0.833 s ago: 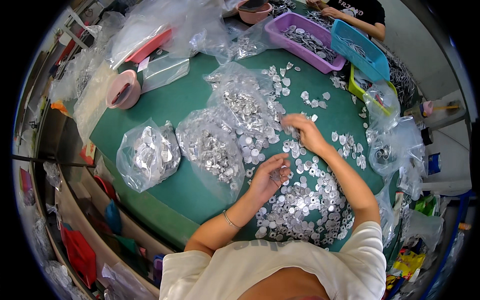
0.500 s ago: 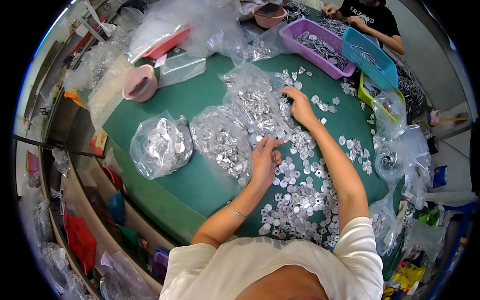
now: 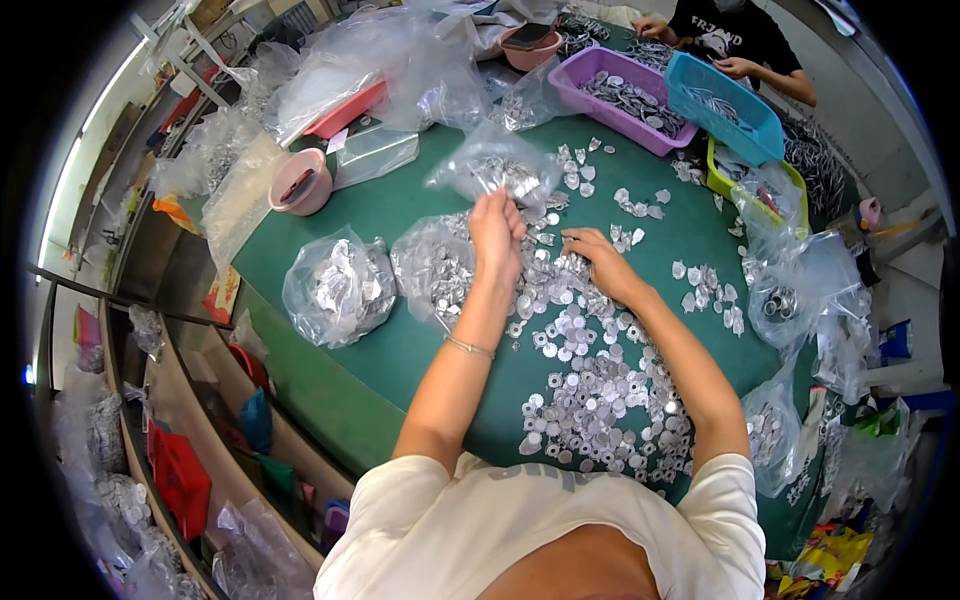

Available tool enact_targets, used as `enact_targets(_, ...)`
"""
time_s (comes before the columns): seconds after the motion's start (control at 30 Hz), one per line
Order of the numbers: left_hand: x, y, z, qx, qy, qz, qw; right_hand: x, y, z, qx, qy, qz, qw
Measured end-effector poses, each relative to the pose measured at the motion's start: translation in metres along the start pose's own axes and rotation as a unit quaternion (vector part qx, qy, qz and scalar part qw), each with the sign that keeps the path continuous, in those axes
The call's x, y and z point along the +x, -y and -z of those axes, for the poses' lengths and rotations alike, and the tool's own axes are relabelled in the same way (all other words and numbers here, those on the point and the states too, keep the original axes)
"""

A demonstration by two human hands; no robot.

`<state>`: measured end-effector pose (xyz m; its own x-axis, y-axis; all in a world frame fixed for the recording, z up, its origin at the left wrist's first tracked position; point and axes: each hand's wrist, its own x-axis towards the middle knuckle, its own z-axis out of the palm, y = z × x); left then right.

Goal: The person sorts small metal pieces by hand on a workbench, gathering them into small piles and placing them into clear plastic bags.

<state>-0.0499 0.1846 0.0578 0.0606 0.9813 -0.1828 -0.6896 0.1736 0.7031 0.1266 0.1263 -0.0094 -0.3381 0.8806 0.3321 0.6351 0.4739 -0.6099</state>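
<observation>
My left hand (image 3: 497,235) is closed in a fist at the near edge of a clear plastic bag (image 3: 490,155) of small silvery metal pieces, gripping its film. The bag is partly smeared by motion. My right hand (image 3: 603,262) lies with fingers stretched out over loose metal pieces (image 3: 600,390), touching the top of the heap. That heap spreads from between my hands down toward my body. Just left of my left forearm stands a second clear bag (image 3: 432,265) of silvery pieces. A third bag (image 3: 340,290), holding paler pieces, sits further left.
Small groups of metal pieces (image 3: 705,290) lie on the green tabletop (image 3: 380,375) at the right. Beyond are purple (image 3: 640,105) and blue (image 3: 725,100) baskets, and a pink bowl (image 3: 302,180). Another person (image 3: 740,50) works at the far right. Shelves (image 3: 230,400) flank the left.
My left hand has moved up and forward onto the far bag, which has shifted away from me. My right hand has drawn back toward me onto the loose pieces.
</observation>
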Motion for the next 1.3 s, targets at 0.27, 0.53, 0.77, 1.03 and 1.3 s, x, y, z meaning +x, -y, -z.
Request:
enact_targets(0.27,0.024,-0.053,-0.024,0.007,0.052,-0.001,0.999,-0.048,0.048,0.022,0.137,0.102,-0.048,0.984)
enact_targets(0.53,0.016,-0.043,-0.002,-0.004,-0.003,0.046,0.999,0.059,0.037,-0.029,-0.035,-0.010,0.064,0.997)
enact_targets(0.77,0.014,-0.053,0.015,-0.032,0.007,0.074,0.997,0.051,0.041,-0.054,-0.091,0.064,0.030,0.993)
enact_targets(1.03,0.001,-0.053,0.010,-0.064,-0.012,0.081,0.995,-0.028,0.081,-0.015,-0.041,0.137,0.002,0.990)
enact_targets(1.3,-0.093,-0.050,0.024,0.114,0.179,0.175,0.961,-0.095,0.119,0.015,0.101,0.121,0.009,0.988)
